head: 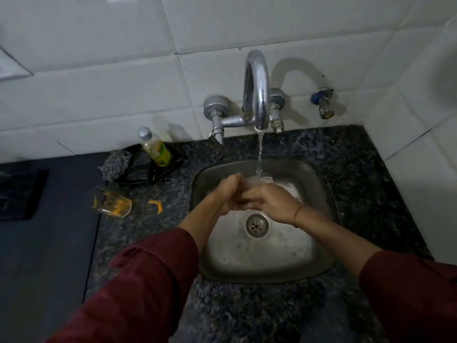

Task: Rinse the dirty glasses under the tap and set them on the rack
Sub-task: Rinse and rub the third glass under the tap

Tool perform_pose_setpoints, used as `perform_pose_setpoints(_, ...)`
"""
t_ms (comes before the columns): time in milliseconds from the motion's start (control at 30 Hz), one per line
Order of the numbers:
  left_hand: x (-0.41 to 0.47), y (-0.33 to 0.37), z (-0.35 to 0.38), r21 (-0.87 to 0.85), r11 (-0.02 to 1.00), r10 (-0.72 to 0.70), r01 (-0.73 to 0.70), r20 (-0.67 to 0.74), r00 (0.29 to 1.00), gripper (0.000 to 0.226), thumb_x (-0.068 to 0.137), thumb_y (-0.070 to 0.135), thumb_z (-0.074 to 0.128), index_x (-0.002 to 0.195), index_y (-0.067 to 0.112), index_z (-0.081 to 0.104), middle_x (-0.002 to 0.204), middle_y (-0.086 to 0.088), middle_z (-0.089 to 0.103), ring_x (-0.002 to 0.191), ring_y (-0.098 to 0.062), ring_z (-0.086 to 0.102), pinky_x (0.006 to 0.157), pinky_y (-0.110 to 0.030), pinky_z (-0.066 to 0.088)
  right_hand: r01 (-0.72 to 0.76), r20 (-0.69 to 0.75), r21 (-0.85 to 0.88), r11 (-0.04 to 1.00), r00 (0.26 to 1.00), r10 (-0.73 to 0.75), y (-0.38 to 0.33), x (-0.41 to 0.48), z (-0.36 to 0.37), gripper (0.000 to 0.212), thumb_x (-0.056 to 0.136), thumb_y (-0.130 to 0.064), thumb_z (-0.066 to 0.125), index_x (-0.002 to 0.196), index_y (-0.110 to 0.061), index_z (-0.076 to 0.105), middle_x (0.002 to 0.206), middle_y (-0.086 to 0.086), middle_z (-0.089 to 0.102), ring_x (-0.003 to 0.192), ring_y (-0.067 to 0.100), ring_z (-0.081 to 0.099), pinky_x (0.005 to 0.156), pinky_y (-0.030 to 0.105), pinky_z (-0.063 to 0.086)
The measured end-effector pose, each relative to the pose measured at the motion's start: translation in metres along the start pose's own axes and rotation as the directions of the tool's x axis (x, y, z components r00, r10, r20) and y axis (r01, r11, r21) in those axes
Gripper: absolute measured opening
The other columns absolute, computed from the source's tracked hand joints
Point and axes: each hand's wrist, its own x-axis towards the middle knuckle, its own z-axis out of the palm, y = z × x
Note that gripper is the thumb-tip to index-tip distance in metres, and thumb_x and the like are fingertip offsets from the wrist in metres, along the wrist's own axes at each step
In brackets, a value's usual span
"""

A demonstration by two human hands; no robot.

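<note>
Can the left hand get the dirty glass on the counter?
Probably yes. The dirty glass lies on its side left of the sink, with bare counter between. But the left hand is busy under the tap with the right hand.

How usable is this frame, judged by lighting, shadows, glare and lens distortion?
Head view: dim overall, with the counter and sleeves murky. The tap carries bright glare and throws a hard arched shadow on the tiles to its right. Wide-angle bending curves the tile lines near the edges. The left hand and right hand are soft, and the glass under the stream is barely discernible.
</note>
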Motion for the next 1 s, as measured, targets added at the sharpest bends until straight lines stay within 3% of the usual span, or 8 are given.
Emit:
perform_pose_setpoints(133,0.000,0.005,-0.009,0.229,0.950,0.224,-0.211,-0.032,0.974,0.038,0.099,0.031,0.052,0.082,0.001,0.069,0.067,-0.012,0.066,0.056,-0.023,0.061,0.050,-0.031,0.050,-0.116,0.002,0.620,0.776,0.989,0.146,-0.009,0.002,0.004,0.026,0.093,-0.001,0.063,0.104,-0.018,0.079,0.108,0.010,0.075,0.092,0.023,0.065,0.075,0.028,0.047)
perform_pose_setpoints(333,0.005,0.009,-0.018,0.127,0.991,0.042,-0.051,0.072,0.997,0.043,0.104,0.041,0.041,0.093,0.010,0.069,0.076,-0.006,0.070,0.063,-0.018,0.065,0.052,-0.025,0.049,0.142,0.029,-0.046,0.989,0.990,-0.140,-0.013,0.009,-0.004,0.036,0.089,-0.019,0.072,0.119,-0.040,0.073,0.126,-0.011,0.067,0.113,0.010,0.059,0.094,0.032,0.051)
perform_pose_setpoints(500,0.006,-0.006,-0.007,-0.125,0.970,0.213,-0.210,0.013,0.977,0.038,0.099,0.034,0.056,0.104,0.000,0.072,0.092,-0.014,0.071,0.074,-0.023,0.068,0.064,-0.034,0.058,-0.152,-0.005,0.669,0.727,0.978,0.209,-0.013,0.008,0.001,0.022,0.090,0.007,0.063,0.109,0.005,0.072,0.110,0.017,0.074,0.107,0.025,0.069,0.101,0.043,0.054)
perform_pose_setpoints(667,0.001,-0.016,0.002,-0.158,0.976,0.139,-0.151,-0.084,0.987,0.030,0.096,0.022,0.048,0.069,0.013,0.057,0.057,-0.003,0.052,0.048,-0.018,0.048,0.039,-0.022,0.037,0.053,0.078,0.034,0.998,0.995,-0.056,-0.011,0.005,-0.011,0.031,0.088,-0.008,0.072,0.114,-0.024,0.076,0.110,-0.008,0.076,0.104,0.011,0.068,0.094,0.031,0.052)
perform_pose_setpoints(733,-0.003,-0.018,0.001,-0.176,0.979,0.098,-0.099,-0.012,0.995,0.024,0.089,0.032,0.052,0.078,0.013,0.060,0.065,-0.006,0.052,0.048,-0.018,0.048,0.041,-0.022,0.036,0.017,0.139,0.102,0.995,0.990,-0.031,-0.013,0.007,-0.015,0.027,0.089,-0.007,0.069,0.110,-0.021,0.077,0.104,-0.009,0.076,0.099,0.007,0.068,0.093,0.030,0.052)
perform_pose_setpoints(833,-0.004,-0.023,0.010,-0.294,0.882,0.328,-0.368,-0.177,0.928,0.022,0.093,0.029,0.060,0.085,0.009,0.064,0.075,-0.014,0.055,0.056,-0.021,0.056,0.048,-0.029,0.047,-0.149,0.086,0.616,0.774,0.989,0.121,-0.019,0.007,-0.018,0.014,0.087,0.009,0.057,0.094,0.008,0.069,0.084,0.017,0.065,0.083,0.018,0.061,0.084,0.034,0.050)
perform_pose_setpoints(900,-0.005,-0.024,0.015,-0.242,0.833,0.428,-0.498,-0.288,0.856,0.030,0.101,0.020,0.055,0.074,0.007,0.059,0.067,-0.012,0.054,0.054,-0.019,0.054,0.044,-0.029,0.046,-0.140,0.050,0.675,0.724,0.988,0.145,-0.022,0.004,-0.021,0.010,0.092,0.008,0.056,0.095,0.014,0.063,0.082,0.022,0.059,0.082,0.015,0.058,0.080,0.028,0.047)
perform_pose_setpoints(1000,-0.003,-0.017,0.010,-0.236,0.917,0.264,-0.320,-0.241,0.934,0.040,0.101,0.019,0.043,0.061,0.015,0.048,0.059,-0.006,0.042,0.041,-0.015,0.038,0.032,-0.019,0.027,0.002,0.116,0.084,0.996,0.993,-0.011,-0.021,0.006,-0.022,0.007,0.092,-0.013,0.069,0.095,-0.010,0.074,0.091,-0.006,0.069,0.091,0.007,0.060,0.085,0.029,0.044)
